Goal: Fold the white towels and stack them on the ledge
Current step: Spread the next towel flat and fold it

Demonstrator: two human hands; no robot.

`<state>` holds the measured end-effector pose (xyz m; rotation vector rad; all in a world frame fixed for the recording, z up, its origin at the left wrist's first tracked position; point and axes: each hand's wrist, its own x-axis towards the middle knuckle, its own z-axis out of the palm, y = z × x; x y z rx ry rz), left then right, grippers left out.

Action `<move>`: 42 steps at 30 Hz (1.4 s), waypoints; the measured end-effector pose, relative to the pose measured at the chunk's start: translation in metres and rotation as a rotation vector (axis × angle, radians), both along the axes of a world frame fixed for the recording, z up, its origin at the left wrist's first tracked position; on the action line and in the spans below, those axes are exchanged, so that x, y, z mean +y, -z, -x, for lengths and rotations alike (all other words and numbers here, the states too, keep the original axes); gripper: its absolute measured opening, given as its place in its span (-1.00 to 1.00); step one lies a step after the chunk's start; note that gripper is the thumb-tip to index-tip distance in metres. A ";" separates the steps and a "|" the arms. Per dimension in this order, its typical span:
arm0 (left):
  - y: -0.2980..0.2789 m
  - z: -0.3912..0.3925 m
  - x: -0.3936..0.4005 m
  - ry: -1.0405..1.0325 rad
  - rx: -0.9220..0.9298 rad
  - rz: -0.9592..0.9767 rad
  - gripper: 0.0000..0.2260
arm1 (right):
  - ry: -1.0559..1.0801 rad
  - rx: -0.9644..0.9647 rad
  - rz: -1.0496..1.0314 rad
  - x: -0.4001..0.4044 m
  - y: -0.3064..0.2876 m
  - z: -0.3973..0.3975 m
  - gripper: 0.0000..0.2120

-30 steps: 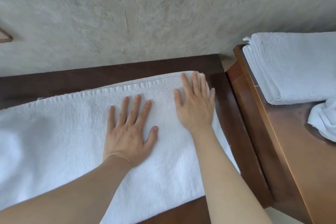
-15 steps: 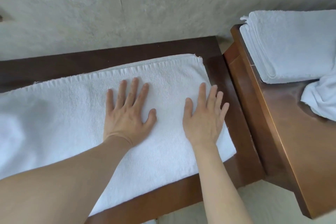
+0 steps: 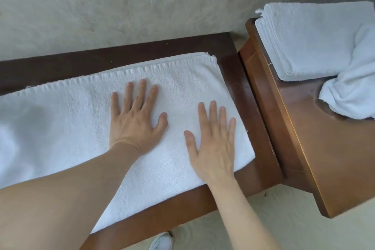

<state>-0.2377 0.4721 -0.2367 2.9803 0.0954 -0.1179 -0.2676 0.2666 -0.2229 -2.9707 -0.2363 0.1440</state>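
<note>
A long white terry towel (image 3: 71,128) lies flat along the dark brown wooden worktop (image 3: 239,79), beneath a rough grey wall (image 3: 142,6). The left hand (image 3: 136,122) and right hand (image 3: 213,146) press on it, palms down, fingers straight and spread. On the lighter wooden ledge (image 3: 324,158) alongside sits a folded white towel stack (image 3: 308,40), a crumpled white towel (image 3: 353,89) touching it. A grey shoe (image 3: 162,241) shows on the floor.

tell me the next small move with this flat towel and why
Probably grip the towel at its right end and fold it over leftward. Both the left hand and the right hand lie flat on it, it looks smooth, and it is still far longer than the folded stack.
</note>
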 end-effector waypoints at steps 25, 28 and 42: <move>0.000 0.001 -0.003 -0.028 -0.001 0.083 -0.43 | -0.030 -0.006 -0.021 0.068 0.008 -0.020 -0.46; -0.002 0.000 -0.002 -0.020 0.010 0.103 -0.41 | -0.010 -0.025 -0.011 0.068 0.009 -0.021 -0.47; -0.008 0.096 0.156 0.155 0.046 0.001 -0.42 | 0.017 -0.081 0.040 0.070 0.009 -0.018 -0.51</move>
